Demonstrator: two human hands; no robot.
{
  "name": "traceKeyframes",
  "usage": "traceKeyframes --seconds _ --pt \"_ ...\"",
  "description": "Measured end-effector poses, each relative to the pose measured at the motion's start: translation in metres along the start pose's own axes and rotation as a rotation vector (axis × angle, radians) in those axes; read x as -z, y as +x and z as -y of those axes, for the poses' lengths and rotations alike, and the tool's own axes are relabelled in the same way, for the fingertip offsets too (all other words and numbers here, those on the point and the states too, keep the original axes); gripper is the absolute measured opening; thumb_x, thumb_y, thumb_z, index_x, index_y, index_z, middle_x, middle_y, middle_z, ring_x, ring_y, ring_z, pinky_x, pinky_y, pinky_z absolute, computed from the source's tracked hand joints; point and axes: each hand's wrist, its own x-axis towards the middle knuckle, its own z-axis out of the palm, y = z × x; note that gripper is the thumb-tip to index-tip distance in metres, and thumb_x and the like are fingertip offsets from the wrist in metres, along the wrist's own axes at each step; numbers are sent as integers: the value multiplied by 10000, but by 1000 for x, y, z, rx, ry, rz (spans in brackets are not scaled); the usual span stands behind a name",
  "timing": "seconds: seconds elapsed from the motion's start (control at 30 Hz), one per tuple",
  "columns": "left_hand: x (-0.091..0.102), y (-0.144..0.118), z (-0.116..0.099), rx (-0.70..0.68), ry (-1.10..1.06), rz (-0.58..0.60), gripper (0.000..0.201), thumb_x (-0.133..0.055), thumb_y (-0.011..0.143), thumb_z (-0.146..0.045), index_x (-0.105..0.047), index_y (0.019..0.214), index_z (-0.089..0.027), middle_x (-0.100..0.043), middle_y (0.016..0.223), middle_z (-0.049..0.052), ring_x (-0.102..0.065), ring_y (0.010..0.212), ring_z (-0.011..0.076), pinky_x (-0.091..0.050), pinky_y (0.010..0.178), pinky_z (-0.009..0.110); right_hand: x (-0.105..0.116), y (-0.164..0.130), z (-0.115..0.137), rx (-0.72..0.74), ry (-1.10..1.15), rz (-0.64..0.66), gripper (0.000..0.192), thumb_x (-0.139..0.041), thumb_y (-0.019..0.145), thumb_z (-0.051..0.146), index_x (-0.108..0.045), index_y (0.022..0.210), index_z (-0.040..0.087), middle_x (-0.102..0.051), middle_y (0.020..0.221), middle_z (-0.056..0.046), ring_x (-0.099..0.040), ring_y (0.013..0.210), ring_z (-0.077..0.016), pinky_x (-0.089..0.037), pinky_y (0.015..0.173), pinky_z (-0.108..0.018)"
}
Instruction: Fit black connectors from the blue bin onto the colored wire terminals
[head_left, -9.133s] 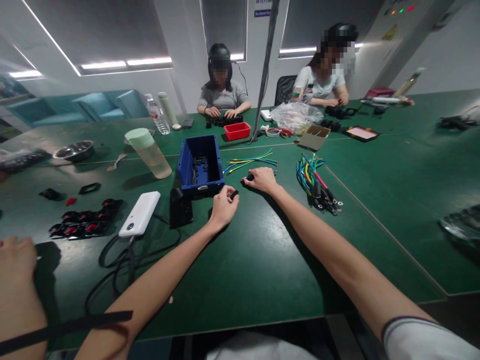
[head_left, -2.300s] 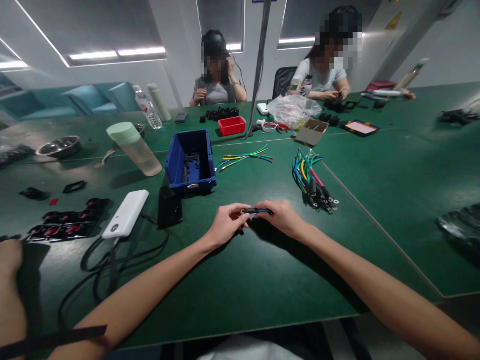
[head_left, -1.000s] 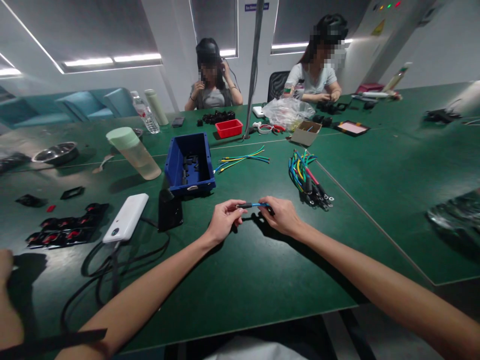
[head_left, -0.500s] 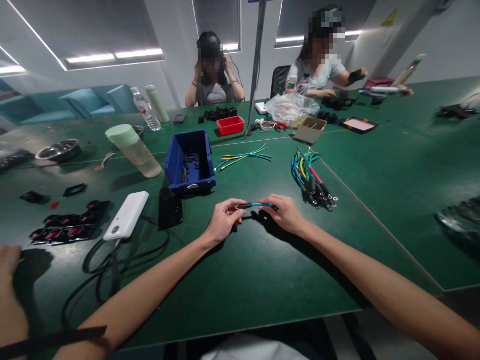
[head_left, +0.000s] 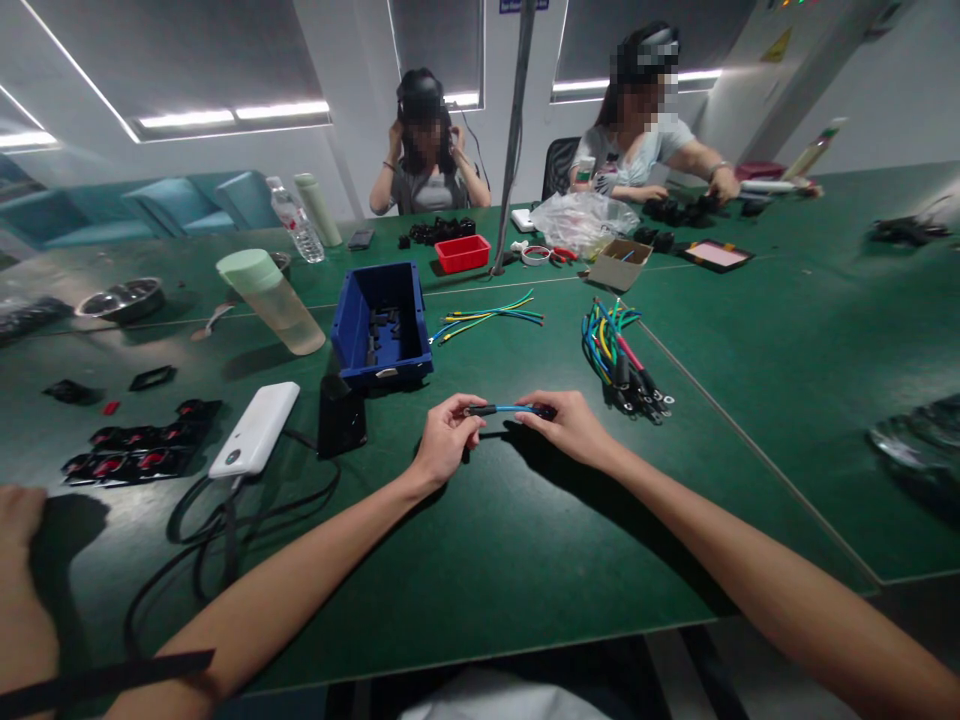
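Note:
Both hands hold one short blue wire [head_left: 510, 409] level, just above the green table [head_left: 487, 540]. My left hand [head_left: 444, 447] pinches its left end, where a black sleeve sits. My right hand [head_left: 570, 428] pinches the right end. A blue bin [head_left: 382, 325] with small black parts stands beyond my left hand. Loose coloured wires [head_left: 487, 316] lie behind the hands, and a bundle of finished wires with ring terminals [head_left: 622, 360] lies to the right.
A white power bank [head_left: 255, 442] with black cables and a black box [head_left: 341, 415] lie to the left, near a pale green cup [head_left: 270, 300] and black-and-red switches [head_left: 135, 450]. Two people sit working across the table. Another person's hand [head_left: 19, 510] shows at the far left.
Nine seconds ago my hands were further out by the blue bin, picking up a wire and a black part. They drew nearer and joined on the wire; over the last second they hardly moved.

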Motion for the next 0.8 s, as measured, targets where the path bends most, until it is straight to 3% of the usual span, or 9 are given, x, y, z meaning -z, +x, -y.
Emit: traceKeyframes --seconds 0.23,0.4,0.57,0.8 --pt "0 -3 2 -31 82 -11 244 -615 751 -236 -586 975 -145 -626 719 12 -533 522 91 -415 471 200 5 1 -1 -77 151 -110 217 -636 767 341 -641 906 174 -669 750 -16 -607 641 -134 -460 581 -245" --pt "0 -6 -1 -173 314 -25 164 -599 794 -245 -606 934 -159 -657 867 40 -583 670 114 -462 591 215 5 1 -5 -154 205 -184 322 -708 697 431 -614 860 170 -671 755 -32 -616 571 -136 -483 528 -256" --pt "3 -6 -4 -288 493 -25 146 -625 794 -258 -626 903 -161 -636 816 27 -553 624 107 -455 576 220 6 3 -5 -213 237 -222 389 -758 611 450 -606 839 174 -652 789 -36 -609 583 -145 -457 438 -229" --pt "6 -5 -7 -475 669 -107 105 -612 828 -257 -650 886 -178 -618 801 19 -530 626 105 -454 613 239 7 6 -3 -252 473 -197 362 -763 621 352 -581 881 180 -623 837 -32 -622 673 -157 -513 507 -255"
